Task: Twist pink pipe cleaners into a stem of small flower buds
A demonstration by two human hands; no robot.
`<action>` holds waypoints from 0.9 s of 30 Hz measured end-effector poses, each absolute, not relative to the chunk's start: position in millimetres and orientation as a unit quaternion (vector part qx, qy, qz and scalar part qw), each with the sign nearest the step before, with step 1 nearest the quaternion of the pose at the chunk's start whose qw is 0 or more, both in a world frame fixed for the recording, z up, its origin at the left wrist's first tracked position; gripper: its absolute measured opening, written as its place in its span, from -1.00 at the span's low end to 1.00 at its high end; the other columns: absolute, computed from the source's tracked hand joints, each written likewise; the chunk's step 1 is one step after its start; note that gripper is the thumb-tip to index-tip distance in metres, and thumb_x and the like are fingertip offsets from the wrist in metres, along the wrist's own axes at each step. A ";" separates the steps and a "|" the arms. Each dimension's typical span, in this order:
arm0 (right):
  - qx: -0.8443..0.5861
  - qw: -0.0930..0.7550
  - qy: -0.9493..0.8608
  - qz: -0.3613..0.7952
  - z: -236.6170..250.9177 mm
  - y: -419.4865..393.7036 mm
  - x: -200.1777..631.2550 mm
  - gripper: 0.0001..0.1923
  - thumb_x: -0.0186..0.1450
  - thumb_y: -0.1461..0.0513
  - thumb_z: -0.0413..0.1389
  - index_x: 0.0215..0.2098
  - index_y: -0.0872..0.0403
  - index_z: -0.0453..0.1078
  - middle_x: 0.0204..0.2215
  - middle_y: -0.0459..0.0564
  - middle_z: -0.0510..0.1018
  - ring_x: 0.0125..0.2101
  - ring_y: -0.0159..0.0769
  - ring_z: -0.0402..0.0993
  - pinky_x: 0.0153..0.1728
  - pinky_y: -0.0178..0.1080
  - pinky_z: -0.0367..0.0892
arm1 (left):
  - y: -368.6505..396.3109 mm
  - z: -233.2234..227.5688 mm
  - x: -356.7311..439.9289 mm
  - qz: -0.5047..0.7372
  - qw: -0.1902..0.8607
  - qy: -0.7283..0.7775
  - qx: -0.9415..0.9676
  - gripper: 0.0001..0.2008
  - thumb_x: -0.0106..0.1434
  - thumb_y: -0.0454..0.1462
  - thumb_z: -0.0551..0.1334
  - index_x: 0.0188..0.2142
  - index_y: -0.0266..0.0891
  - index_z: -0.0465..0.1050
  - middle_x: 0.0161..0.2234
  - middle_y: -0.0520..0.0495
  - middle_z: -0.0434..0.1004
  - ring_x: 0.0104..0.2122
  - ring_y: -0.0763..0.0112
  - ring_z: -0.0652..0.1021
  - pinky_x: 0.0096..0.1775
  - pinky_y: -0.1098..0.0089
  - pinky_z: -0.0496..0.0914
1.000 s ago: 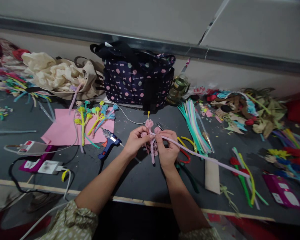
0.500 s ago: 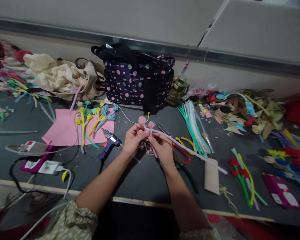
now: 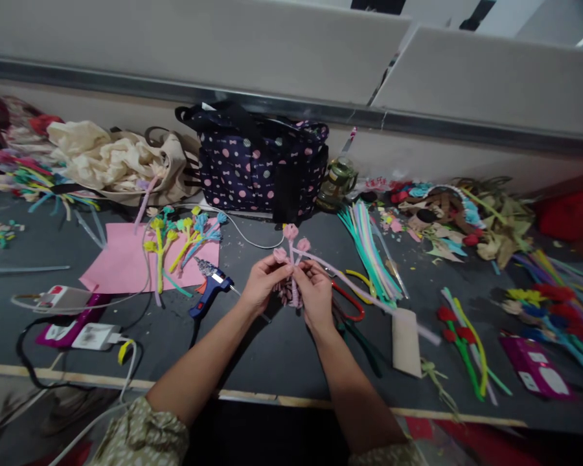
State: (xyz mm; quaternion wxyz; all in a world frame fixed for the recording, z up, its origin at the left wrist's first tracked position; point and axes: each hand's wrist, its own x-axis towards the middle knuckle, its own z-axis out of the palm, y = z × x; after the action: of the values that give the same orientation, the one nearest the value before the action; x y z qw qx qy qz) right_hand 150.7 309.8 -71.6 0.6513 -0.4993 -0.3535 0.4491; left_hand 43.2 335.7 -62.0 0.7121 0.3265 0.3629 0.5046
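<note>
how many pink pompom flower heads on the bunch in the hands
3 fluffy pink pipe-cleaner flower heads: top, right, left by the left hand. The right hand grips the stems; more may be hidden.

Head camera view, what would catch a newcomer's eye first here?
First, the two hands at the middle of the table: the left hand and right hand together pinch a pink pipe-cleaner flower bunch, its long pale stem trailing off to the right. Behind them against the wall stands a dark polka-dot bag. Left of the hands, a blue glue gun lies beside a pink paper sheet.
</note>
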 end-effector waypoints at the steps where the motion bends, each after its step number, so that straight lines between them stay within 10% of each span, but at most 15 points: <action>1: -0.497 0.649 -0.353 0.456 -72.1 309.5 149.2 -0.77 0.13 0.11 0.23 -0.33 0.08 0.39 -0.40 -0.08 0.51 -0.39 -0.36 0.44 -0.31 -0.27 0.41 | 335.9 -61.7 42.9 0.510 0.706 0.367 0.326 -0.73 -0.08 -0.22 0.47 -0.39 -0.30 0.54 -0.45 0.01 0.51 -0.52 0.58 0.44 -0.45 0.54 0.31; 27: -0.532 0.516 -0.425 0.520 -73.6 308.2 143.1 -0.75 0.15 0.07 0.22 -0.34 0.09 0.44 -0.59 -0.16 0.44 -0.66 -0.48 0.23 -0.65 -0.39 0.18 | 353.4 -70.3 30.4 0.567 0.677 0.408 0.229 -0.76 -0.06 -0.21 0.45 -0.44 -0.31 0.53 -0.54 0.06 0.46 -0.60 0.62 0.39 -0.51 0.56 0.29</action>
State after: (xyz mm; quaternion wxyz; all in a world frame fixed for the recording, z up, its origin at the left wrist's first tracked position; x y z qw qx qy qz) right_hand 143.1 308.2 -73.6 0.5156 -0.5316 -0.4251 0.5205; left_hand 30.4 353.4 -70.3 0.6774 0.2291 0.4084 0.5672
